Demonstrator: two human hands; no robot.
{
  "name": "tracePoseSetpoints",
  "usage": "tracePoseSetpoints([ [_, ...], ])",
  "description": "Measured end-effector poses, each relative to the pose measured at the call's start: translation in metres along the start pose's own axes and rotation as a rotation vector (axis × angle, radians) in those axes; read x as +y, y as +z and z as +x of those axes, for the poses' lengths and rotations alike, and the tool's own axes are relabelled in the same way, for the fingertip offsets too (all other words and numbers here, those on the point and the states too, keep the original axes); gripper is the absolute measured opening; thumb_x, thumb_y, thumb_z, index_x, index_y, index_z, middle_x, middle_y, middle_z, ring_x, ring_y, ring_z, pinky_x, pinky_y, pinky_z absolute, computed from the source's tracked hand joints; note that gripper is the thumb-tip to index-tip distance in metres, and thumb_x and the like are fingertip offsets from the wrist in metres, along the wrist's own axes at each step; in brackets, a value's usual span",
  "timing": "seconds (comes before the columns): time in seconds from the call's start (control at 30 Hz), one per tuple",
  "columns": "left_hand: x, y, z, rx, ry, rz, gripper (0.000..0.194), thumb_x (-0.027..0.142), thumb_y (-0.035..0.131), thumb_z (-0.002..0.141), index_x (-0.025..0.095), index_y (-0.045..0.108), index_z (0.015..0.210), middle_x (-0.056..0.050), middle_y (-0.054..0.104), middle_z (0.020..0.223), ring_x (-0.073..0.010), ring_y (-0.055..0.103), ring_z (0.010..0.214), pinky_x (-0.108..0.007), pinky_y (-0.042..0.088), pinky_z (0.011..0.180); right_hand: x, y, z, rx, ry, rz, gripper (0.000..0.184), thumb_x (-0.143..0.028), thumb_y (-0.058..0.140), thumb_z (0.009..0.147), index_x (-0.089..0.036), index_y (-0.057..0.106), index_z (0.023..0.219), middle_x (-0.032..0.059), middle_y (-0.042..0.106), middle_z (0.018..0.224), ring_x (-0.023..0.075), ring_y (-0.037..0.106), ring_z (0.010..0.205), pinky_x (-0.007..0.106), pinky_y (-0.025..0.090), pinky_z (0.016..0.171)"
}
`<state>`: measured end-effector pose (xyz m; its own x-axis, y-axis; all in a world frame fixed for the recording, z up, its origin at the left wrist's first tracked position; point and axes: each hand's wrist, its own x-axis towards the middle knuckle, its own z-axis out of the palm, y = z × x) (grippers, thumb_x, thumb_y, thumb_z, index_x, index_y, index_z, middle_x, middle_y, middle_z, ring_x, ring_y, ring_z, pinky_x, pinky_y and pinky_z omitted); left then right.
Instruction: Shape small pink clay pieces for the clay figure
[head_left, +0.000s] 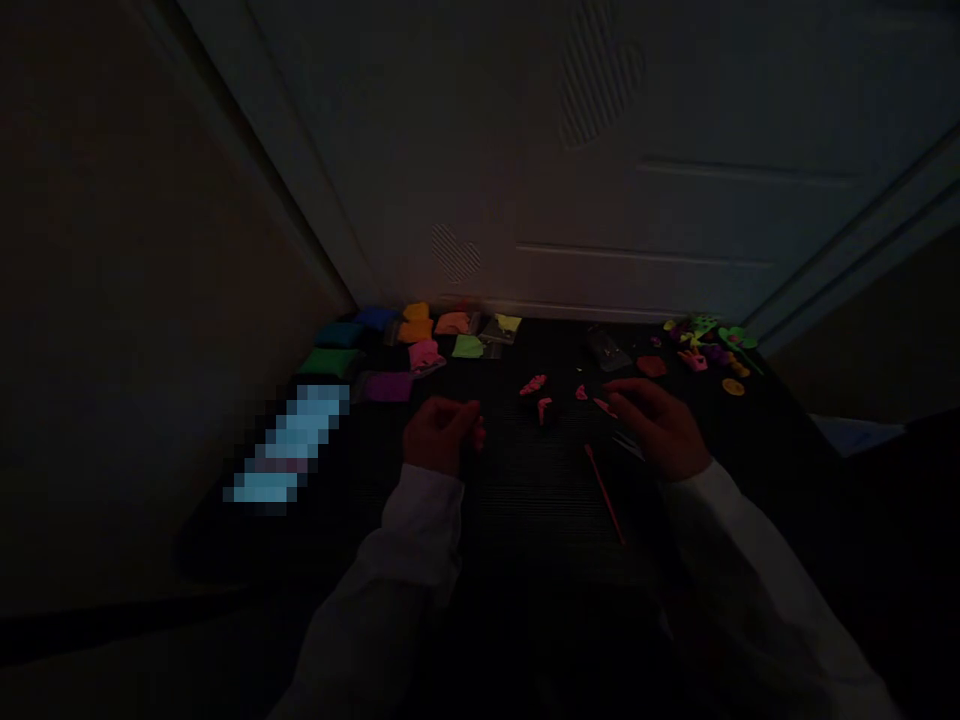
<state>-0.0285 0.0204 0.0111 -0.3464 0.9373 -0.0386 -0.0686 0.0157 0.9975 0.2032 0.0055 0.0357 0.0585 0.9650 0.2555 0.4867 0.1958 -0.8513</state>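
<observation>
Over the dark table my left hand [437,435] is closed, thumb against curled fingers. Whatever it may hold is hidden in the dim light. My right hand [664,428] reaches in from the other side in a pinch, and I cannot make out what is between its fingertips. Just beside those fingertips lie a slim pink piece [604,408] and a smaller pink piece [580,392]. Between the hands are a speckled pink lump [534,385] and a pink-and-dark lump [544,409]. A thin red stick tool [604,494] rests below, near pale narrow tools [628,447].
Packets of coloured clay, such as a purple one [388,387] and a green one [330,361], line the back left. A blurred bright screen [292,445] is at left. Small colourful clay shapes [705,345] fill the back right. A white panel [450,150] rises behind.
</observation>
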Motion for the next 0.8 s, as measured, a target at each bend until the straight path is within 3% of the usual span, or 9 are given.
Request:
tracePoseSetpoints([
  [0.13,0.015,0.008,-0.011,-0.051,-0.03,-0.021,0.014,0.027,0.063,0.06,0.016,0.053,0.063,0.004,0.06,0.05,-0.0094,0.051,0.036,-0.02,0.041,0.034,-0.019,0.012,-0.008,-0.094,-0.135,-0.059,0.022,-0.032,0.053,0.077,-0.021,0.06,0.095,0.0033,0.061,0.091,0.0149,0.056,0.081,0.03,0.044,0.073],
  [0.23,0.025,0.017,-0.032,-0.179,-0.046,0.027,0.008,0.023,0.064,0.061,0.015,0.063,0.06,0.002,0.063,0.05,-0.0087,0.052,0.039,-0.019,0.044,0.04,-0.028,0.027,-0.022,-0.208,-0.405,-0.153,0.03,-0.027,0.052,0.079,-0.02,0.054,0.109,0.0037,0.061,0.088,0.0138,0.055,0.08,0.028,0.045,0.073],
  [0.3,0.027,0.021,-0.044,-0.344,-0.033,0.123,0.008,0.023,0.062,0.064,0.017,0.068,0.065,0.001,0.067,0.059,-0.0098,0.058,0.048,-0.02,0.047,0.05,-0.028,0.036,-0.032,-0.172,-0.482,-0.186,0.028,-0.025,0.052,0.08,-0.019,0.055,0.107,0.0048,0.06,0.087,0.0138,0.055,0.08,0.027,0.046,0.071],
  [0.4,0.02,0.022,-0.057,-0.473,-0.017,0.241,0.018,0.03,0.056,0.072,0.021,0.069,0.078,0.001,0.07,0.076,-0.013,0.063,0.069,-0.021,0.05,0.065,-0.021,0.041,-0.046,-0.056,-0.484,-0.248,0.018,-0.022,0.053,0.079,-0.019,0.061,0.095,0.0051,0.059,0.081,0.0143,0.055,0.077,0.027,0.047,0.068],
  [0.47,0.013,0.022,-0.063,-0.54,-0.101,0.209,0.025,0.034,0.052,0.076,0.02,0.068,0.086,-0.001,0.07,0.082,-0.0144,0.064,0.073,-0.022,0.05,0.068,-0.014,0.041,-0.053,-0.017,-0.472,-0.287,0.015,-0.022,0.054,0.078,-0.019,0.062,0.09,0.0052,0.058,0.08,0.0145,0.054,0.076,0.027,0.047,0.067],
  [0.63,-0.003,0.025,-0.073,-0.634,-0.358,-0.175,0.032,0.037,0.054,0.075,0.016,0.064,0.098,-0.008,0.066,0.099,-0.0167,0.062,0.083,-0.027,0.051,0.075,-0.006,0.034,-0.061,0.015,-0.419,-0.351,0.013,-0.024,0.055,0.077,-0.019,0.061,0.088,0.0066,0.058,0.084,0.0166,0.054,0.08,0.032,0.048,0.07],
  [0.73,-0.01,0.025,-0.071,-0.686,-0.475,-0.296,0.029,0.034,0.064,0.068,0.016,0.067,0.091,-0.008,0.067,0.094,-0.0165,0.063,0.079,-0.028,0.051,0.073,-0.008,0.028,-0.061,-0.009,-0.408,-0.349,0.012,-0.026,0.056,0.076,-0.019,0.061,0.084,0.0069,0.057,0.084,0.0172,0.055,0.081,0.032,0.048,0.07],
  [0.8,-0.013,0.023,-0.066,-0.634,-0.514,-0.25,0.025,0.029,0.071,0.059,0.015,0.068,0.08,-0.007,0.069,0.081,-0.0148,0.063,0.067,-0.027,0.052,0.066,-0.009,0.024,-0.062,-0.036,-0.401,-0.338,0.011,-0.028,0.057,0.076,-0.02,0.06,0.083,0.0063,0.057,0.084,0.0171,0.055,0.081,0.032,0.048,0.07],
])
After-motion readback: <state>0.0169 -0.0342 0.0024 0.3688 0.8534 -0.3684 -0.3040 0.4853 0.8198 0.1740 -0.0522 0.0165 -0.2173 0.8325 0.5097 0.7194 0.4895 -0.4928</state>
